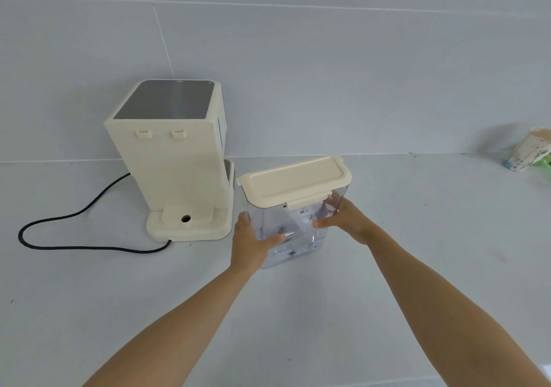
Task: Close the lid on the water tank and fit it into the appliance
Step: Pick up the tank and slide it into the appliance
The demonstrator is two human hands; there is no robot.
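Left hand (253,243): grip spread against the water tank (295,231), palm on its left wall, thumb across the front. Right hand (343,218): grip clasped on the right wall. Forearms extended forward. Lid (295,177): cream, seated on the clear tank. Tank stands on the surface (387,267), at 3 o'clock of the cream appliance (173,154), just beside its base.

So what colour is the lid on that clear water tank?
The lid is cream, matching the appliance; it shows in the head view, the only one.
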